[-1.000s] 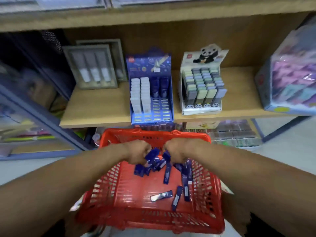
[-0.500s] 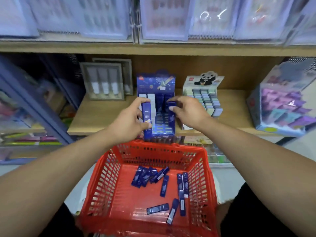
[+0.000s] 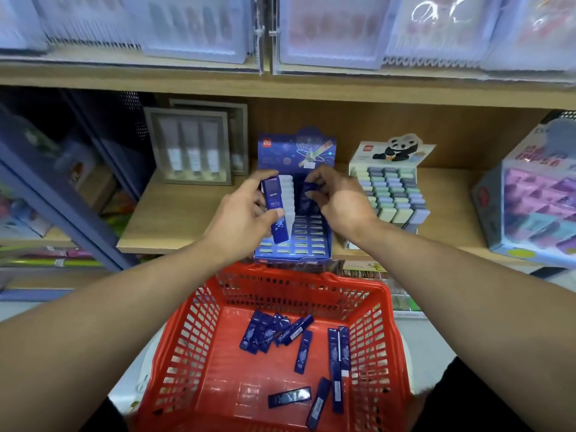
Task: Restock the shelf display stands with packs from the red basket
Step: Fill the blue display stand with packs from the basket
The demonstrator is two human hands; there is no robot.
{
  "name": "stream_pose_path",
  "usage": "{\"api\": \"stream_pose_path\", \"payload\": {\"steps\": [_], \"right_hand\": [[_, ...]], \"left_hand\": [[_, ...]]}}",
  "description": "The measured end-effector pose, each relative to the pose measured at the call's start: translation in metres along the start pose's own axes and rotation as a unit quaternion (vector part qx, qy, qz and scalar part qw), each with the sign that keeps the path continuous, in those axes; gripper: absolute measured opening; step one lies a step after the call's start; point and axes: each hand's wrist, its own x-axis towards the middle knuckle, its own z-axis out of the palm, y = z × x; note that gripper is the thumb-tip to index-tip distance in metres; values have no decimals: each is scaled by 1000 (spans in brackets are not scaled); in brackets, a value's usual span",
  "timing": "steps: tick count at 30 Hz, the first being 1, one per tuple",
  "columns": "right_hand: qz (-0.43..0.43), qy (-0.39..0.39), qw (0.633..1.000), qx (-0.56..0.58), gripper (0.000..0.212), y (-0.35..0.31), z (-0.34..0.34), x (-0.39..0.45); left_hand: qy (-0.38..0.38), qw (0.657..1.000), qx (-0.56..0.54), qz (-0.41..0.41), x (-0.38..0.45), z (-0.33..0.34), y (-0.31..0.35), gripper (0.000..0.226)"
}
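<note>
Shelf (image 3: 174, 226) stand (image 3: 293, 244): left hand (image 3: 246, 219) and right hand (image 3: 338, 202) each grip blue packs, panda stand (image 3: 392, 194) beside

The stand (image 3: 293, 244) is a blue stepped cardboard display with a printed header, standing on the wooden shelf; white packs (image 3: 288, 198) fill its left rows, while the lower front slots sit bare. A dark blue pack (image 3: 274, 210) is held upright over its left side, and another pack (image 3: 308, 190) is held at its upper middle. The red basket (image 3: 367, 322) sits below, with about a dozen blue packs (image 3: 274, 333) lying loose on its floor.
</note>
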Motion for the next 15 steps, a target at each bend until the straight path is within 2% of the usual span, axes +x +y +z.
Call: {"api": "stream_pose_path", "payload": {"steps": [10, 15], "right_hand": [[-11, -32, 999, 15, 16, -3, -7, 0], [-16, -50, 998, 31, 16, -4, -8, -2]], "left_hand": [[-3, 1000, 17, -23, 2, 1, -13, 63], [-1, 999, 18, -30, 3, 0, -13, 63]]}}
